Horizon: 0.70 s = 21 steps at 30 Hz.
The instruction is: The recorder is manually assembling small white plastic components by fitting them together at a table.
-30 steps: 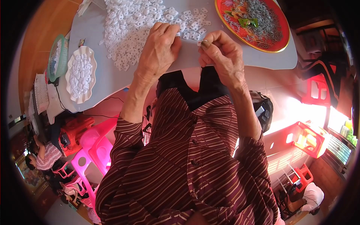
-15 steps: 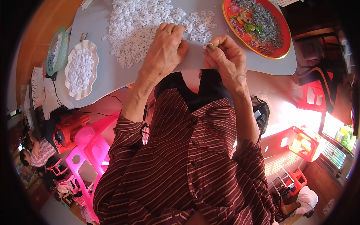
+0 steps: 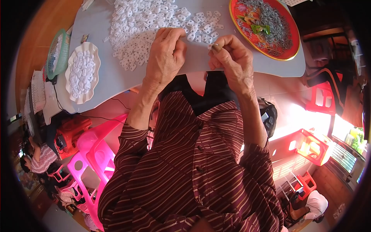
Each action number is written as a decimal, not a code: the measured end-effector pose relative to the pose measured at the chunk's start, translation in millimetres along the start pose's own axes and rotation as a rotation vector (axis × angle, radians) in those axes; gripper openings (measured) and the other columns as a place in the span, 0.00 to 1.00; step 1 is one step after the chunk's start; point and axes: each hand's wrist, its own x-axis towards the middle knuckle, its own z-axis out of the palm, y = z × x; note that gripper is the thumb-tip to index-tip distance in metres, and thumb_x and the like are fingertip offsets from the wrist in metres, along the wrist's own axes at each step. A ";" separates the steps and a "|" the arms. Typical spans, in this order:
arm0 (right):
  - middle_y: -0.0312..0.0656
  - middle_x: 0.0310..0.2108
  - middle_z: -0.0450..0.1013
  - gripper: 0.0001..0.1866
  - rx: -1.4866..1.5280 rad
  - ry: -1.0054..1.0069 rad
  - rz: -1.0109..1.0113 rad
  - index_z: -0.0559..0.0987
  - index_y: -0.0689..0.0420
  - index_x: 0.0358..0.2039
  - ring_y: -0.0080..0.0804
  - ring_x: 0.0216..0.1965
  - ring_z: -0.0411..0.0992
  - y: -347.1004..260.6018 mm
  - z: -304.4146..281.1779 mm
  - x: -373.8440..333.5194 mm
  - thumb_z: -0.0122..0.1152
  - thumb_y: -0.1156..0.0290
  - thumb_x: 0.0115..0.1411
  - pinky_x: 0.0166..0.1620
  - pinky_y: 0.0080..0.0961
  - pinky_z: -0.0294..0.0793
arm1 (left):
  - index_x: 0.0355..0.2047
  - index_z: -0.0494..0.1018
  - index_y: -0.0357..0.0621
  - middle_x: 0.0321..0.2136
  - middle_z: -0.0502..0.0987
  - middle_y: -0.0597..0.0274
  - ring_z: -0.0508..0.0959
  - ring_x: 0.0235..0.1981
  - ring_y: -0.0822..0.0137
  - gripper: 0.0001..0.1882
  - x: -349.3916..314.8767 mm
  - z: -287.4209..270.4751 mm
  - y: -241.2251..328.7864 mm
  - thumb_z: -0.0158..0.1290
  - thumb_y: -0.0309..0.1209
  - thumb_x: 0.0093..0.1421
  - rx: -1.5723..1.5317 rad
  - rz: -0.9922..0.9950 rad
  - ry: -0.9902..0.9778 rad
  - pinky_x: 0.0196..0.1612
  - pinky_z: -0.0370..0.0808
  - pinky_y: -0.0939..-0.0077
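Observation:
My right hand (image 3: 234, 58) pinches a small white plastic piece (image 3: 210, 46) between thumb and forefinger, above the table's near edge. To its left, my left hand (image 3: 165, 56) is closed with the fingers curled down. What it holds, if anything, is hidden behind the fingers. Just beyond it spreads a large heap of small white plastic pieces (image 3: 133, 19), some oval and some flat with two holes. A loose scatter of flat two-holed pieces (image 3: 206, 24) lies between the hands and the red tray. That round red tray with a gold rim (image 3: 296, 46) holds many thin grey metal pieces (image 3: 276, 23), possibly screws.
At the left of the grey table (image 3: 106, 77), a wavy-edged white dish (image 3: 69, 73) holds white oval pieces. A green basket (image 3: 50, 58) stands beside it. Pink plastic chairs (image 3: 92, 150) and red stools (image 3: 313, 147) stand around; other people sit at far left and lower right.
My left hand has come back slightly toward me, away from the heap, and its fingers have shifted left. My right hand stays almost still, keeping its pinch on the white piece.

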 end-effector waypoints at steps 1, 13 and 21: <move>0.38 0.25 0.70 0.05 0.002 0.004 0.005 0.70 0.64 0.31 0.18 0.23 0.67 0.1 -0.2 -0.2 0.55 0.77 0.59 0.27 0.15 0.68 | 0.33 0.68 0.37 0.27 0.72 0.54 0.70 0.34 0.53 0.12 -0.4 0.3 0.6 0.49 0.16 0.46 0.028 -0.010 0.023 0.37 0.70 0.63; 0.37 0.25 0.70 0.06 -0.001 -0.002 0.010 0.70 0.64 0.31 0.17 0.24 0.68 -1.6 -0.3 -1.5 0.56 0.75 0.59 0.28 0.14 0.70 | 0.33 0.70 0.39 0.26 0.66 0.55 0.66 0.34 0.52 0.09 6.0 9.6 14.6 0.53 0.20 0.50 0.198 -0.058 -0.075 0.39 0.65 0.61; 0.39 0.31 0.70 0.05 -0.038 0.053 -0.020 0.70 0.61 0.33 0.19 0.24 0.67 -2.0 1.5 2.6 0.53 0.73 0.61 0.30 0.18 0.68 | 0.35 0.71 0.36 0.25 0.74 0.59 0.73 0.29 0.65 0.07 0.8 -1.5 26.0 0.51 0.22 0.54 -0.226 -0.265 -0.026 0.33 0.71 0.72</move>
